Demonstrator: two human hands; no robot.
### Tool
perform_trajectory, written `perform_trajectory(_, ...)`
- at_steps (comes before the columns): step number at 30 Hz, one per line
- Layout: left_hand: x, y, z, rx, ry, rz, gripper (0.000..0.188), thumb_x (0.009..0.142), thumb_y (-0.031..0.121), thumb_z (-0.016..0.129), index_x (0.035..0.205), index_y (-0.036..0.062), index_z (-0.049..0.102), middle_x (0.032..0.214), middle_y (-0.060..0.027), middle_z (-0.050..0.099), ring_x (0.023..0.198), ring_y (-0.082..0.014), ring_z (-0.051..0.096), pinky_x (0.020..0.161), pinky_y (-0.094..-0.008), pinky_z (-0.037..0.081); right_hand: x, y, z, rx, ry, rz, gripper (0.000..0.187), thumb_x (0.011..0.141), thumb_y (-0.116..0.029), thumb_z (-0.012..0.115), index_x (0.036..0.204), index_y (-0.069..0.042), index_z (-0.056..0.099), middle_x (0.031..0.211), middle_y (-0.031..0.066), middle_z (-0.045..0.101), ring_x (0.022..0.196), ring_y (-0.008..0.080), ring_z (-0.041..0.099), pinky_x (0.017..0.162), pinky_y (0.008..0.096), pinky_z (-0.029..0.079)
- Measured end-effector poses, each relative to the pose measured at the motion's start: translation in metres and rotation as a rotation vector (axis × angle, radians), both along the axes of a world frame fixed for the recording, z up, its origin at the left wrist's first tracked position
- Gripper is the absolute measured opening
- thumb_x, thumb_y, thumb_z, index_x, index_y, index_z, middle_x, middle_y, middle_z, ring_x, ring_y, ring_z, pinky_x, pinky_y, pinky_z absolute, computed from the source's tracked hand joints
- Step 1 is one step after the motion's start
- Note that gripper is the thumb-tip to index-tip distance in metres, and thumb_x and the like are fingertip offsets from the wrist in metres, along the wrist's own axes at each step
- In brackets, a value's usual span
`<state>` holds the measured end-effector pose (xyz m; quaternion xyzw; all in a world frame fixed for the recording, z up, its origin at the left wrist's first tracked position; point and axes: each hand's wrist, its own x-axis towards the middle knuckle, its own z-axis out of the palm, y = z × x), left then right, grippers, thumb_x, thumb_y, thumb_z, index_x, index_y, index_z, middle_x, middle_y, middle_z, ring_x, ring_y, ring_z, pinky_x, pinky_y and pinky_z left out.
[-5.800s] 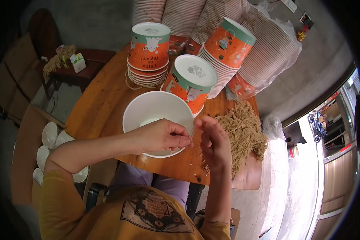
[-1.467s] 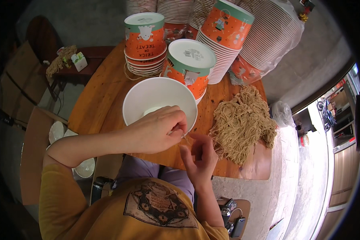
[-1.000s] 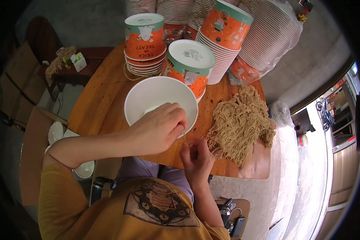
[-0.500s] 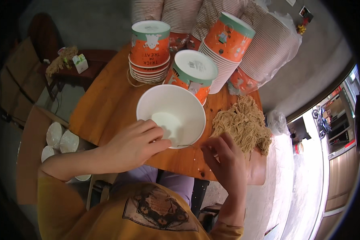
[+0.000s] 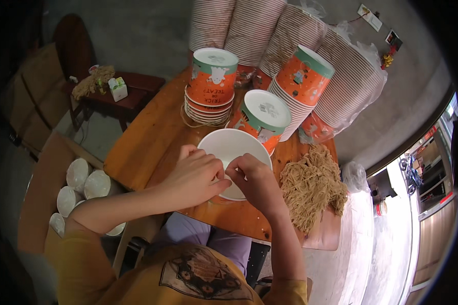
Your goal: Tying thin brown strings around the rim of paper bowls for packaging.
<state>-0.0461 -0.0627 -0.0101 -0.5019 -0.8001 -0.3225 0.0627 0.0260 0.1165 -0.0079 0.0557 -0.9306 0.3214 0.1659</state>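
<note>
A white-lined paper bucket [image 5: 237, 142] stands mouth up near the table's front edge. My left hand [image 5: 201, 175] is over its near left rim, fingers curled and closed. From the right, my right hand [image 5: 254, 180] reaches over the near rim, thumb and forefinger pinched together beside the left fingertips. What lies between the fingers is too small or hidden to make out. Right of the bucket lies a heap of tan strings [image 5: 313, 188]. Just behind the bucket sits an upside-down orange and green paper bucket [image 5: 266, 112].
Upside-down bucket stacks stand at the back left [image 5: 212, 76] and back right [image 5: 308, 76]. Tall stacks in clear plastic [image 5: 351, 76] rise behind them. On the floor at left, a cardboard box [image 5: 38, 203] holds several white buckets. A dark red bench [image 5: 137, 91] carries more string.
My right hand has moved left from beside the string heap to the bucket's near rim, meeting my left hand. The whole view has shifted, so the table sits lower and further right.
</note>
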Motion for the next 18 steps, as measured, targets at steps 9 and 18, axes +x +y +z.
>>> perform_trajectory(9,-0.005,0.008,0.003,-0.156,-0.088,0.005,0.014,0.082,0.018,0.063,0.076,0.0073,0.058,0.077,-0.0046,0.059,0.089,-0.0218,0.056,0.098,-0.0387,0.029,-0.005,-0.004,-0.004,0.191,0.136,-0.071,0.016,0.087,-0.012,0.061,0.079,0.001,0.055,0.081,0.0156,0.060,0.075,0.0350,0.062,0.063,0.0452,0.051)
perform_trajectory(18,-0.002,-0.028,0.001,-0.070,-0.153,-0.179,0.011,0.084,0.019,0.062,0.090,0.0099,0.062,0.094,-0.0047,0.057,0.105,-0.0227,0.050,0.105,-0.0441,0.025,-0.012,-0.007,-0.010,0.081,0.081,-0.214,0.010,0.087,-0.012,0.061,0.087,-0.002,0.060,0.080,0.0186,0.061,0.073,0.0383,0.059,0.064,0.0425,0.050)
